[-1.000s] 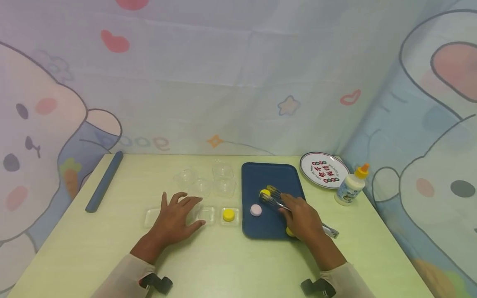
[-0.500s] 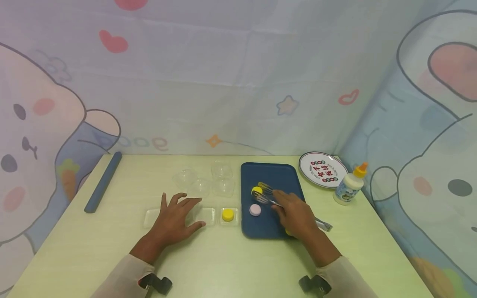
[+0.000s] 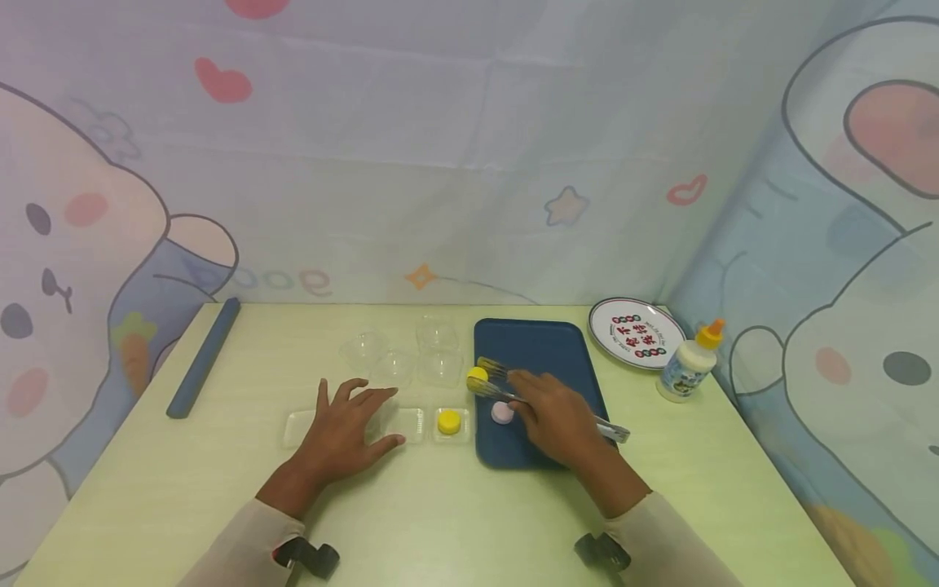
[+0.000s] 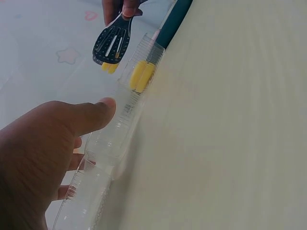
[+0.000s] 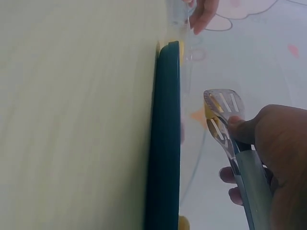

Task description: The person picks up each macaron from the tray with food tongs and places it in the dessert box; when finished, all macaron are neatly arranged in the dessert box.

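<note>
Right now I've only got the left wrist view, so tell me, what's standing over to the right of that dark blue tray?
Observer: An orange-tipped bottle stands upright there.
Operator: Okay, and where's the yellow piece in the tongs, compared with the tray?
Observer: In the head view, it appears at the tray's left edge.
Operator: Got it. Anything lying way over on the left?
Observer: Yes, a blue-grey rod lies on the table, to the left of the left hand.

tongs (image 3: pixel 499 392): silver | gripped disc (image 3: pixel 478 375): yellow | tray (image 3: pixel 535 342): dark blue | plate (image 3: pixel 603 328): white, red-lettered
</note>
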`<state>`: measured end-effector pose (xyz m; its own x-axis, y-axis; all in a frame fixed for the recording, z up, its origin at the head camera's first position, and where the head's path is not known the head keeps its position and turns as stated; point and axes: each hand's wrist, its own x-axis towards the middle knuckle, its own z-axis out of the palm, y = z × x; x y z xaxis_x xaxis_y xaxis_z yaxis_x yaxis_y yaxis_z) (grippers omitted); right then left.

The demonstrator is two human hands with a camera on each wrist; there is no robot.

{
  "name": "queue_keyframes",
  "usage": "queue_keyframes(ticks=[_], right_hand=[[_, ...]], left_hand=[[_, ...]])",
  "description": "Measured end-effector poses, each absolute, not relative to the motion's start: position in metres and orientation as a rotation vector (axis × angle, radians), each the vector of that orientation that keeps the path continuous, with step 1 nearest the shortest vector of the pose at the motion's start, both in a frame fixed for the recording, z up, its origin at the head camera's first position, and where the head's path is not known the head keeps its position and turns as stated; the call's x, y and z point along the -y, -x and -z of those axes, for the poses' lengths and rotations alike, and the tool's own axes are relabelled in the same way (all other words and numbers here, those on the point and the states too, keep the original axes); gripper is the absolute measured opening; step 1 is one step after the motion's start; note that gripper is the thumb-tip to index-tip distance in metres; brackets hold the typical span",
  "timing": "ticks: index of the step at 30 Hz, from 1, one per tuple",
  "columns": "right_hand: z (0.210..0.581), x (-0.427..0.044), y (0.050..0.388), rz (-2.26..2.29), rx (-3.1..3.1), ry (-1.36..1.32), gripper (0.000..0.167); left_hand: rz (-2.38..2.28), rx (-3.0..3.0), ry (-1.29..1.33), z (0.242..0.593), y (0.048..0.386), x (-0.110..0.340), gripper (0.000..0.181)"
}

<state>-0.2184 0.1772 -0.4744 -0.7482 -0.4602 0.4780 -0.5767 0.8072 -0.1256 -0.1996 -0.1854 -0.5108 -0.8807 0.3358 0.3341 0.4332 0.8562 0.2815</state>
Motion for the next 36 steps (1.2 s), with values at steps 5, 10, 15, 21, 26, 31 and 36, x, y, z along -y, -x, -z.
queue_keyframes(ticks=[5, 10, 15, 21, 26, 31, 36], right_hand=[[0.473, -0.167, 0.217, -0.386, 2.548, -0.812, 0.044], [0.475, -0.156, 0.216, -0.39, 2.563, -0.845, 0.042], [0.474, -0.145, 0.215, -0.408, 2.539, -0.896, 0.04], [0.473, -0.131, 0.212, -0.387, 2.546, -0.954, 0.037], [0.47, -0.119, 0.21, -0.397, 2.554, -1.01, 0.037], [0.464, -0.108, 0.208, -0.353, 2.614, -1.059, 0.04], [0.46, -0.097, 0.208, -0.231, 2.648, -1.115, 0.039]], left_hand=[[0.515, 2.757, 0.581, 0.509, 0.199, 0.185, 0.071], [0.504, 2.745, 0.585, 0.508, 0.198, 0.185, 0.071], [0.51, 2.76, 0.581, 0.509, 0.199, 0.185, 0.072], [0.517, 2.765, 0.577, 0.51, 0.2, 0.185, 0.072], [0.505, 2.771, 0.57, 0.51, 0.2, 0.185, 0.073], [0.5, 2.769, 0.567, 0.509, 0.201, 0.185, 0.073], [0.509, 2.767, 0.572, 0.511, 0.201, 0.185, 0.074]])
